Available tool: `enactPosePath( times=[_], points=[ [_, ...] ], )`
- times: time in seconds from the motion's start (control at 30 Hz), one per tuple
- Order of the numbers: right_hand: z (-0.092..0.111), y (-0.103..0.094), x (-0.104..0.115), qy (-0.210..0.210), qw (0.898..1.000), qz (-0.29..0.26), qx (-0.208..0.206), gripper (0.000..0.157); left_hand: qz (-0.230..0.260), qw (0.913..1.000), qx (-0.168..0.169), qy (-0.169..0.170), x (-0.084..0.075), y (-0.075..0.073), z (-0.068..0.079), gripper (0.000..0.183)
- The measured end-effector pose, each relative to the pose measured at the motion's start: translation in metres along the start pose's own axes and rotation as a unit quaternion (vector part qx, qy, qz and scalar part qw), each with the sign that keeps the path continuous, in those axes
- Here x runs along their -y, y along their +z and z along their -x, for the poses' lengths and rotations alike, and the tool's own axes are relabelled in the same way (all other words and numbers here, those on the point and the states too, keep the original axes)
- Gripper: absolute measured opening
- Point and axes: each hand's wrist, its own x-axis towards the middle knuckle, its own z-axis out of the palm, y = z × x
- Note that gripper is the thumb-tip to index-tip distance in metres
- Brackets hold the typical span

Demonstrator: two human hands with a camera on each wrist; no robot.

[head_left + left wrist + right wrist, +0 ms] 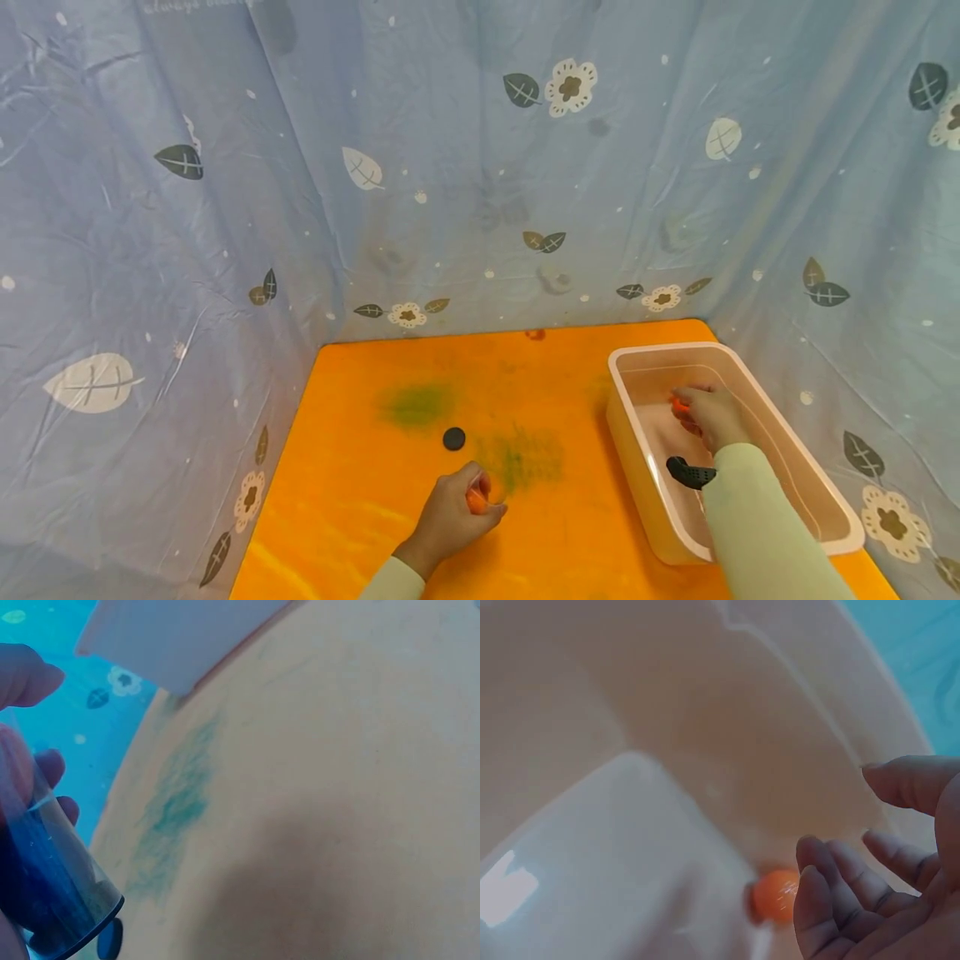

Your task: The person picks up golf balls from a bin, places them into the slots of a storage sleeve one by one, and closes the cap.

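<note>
My left hand [453, 508] grips a clear tapered container [71, 862] with a dark rim, above the table. Blue tint shows through its wall in the left wrist view, while orange shows between the fingers in the head view. A small black disc [453, 438] lies flat on the table just beyond this hand. Inside the pale pink tub [637, 417], my right hand [712, 414] reaches down with loosely bent fingers, thumb apart from them. At its fingertips is a shiny orange ball [776, 896], low in the tub and partly covered by the fingers.
The orange table [360, 483] carries green smudges left of the tub. A blue curtain [450, 167] with leaves and flowers hangs along the back and both sides. The tub's raised rim surrounds my right hand, and a black perforated piece [690, 473] sits at that wrist.
</note>
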Motion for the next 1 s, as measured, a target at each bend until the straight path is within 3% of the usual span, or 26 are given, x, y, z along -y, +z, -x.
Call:
enactPosePath(
  times=[0.27, 0.47, 0.73, 1.0],
  points=[
    [-0.017, 0.004, -0.017, 0.036, 0.999, 0.005, -0.022, 0.031, 0.001, 1.0000, -0.002, -0.009, 0.001, -0.001, 0.001, 0.033],
    [-0.024, 0.008, -0.023, 0.058, 0.998, -0.010, -0.030, 0.037, -0.002, 0.9999, -0.003, -0.013, 0.002, -0.004, 0.000, 0.033],
    [-0.031, 0.012, -0.035, 0.076, 0.996, 0.030, -0.038, 0.056, -0.002, 0.9997, -0.002, -0.023, 0.005, -0.004, 0.000, 0.032],
    [-0.048, 0.016, -0.048, 0.079, 0.995, -0.020, -0.059, 0.092, 0.009, 0.9994, -0.001, -0.033, 0.009, -0.004, 0.001, 0.031]
  ],
)
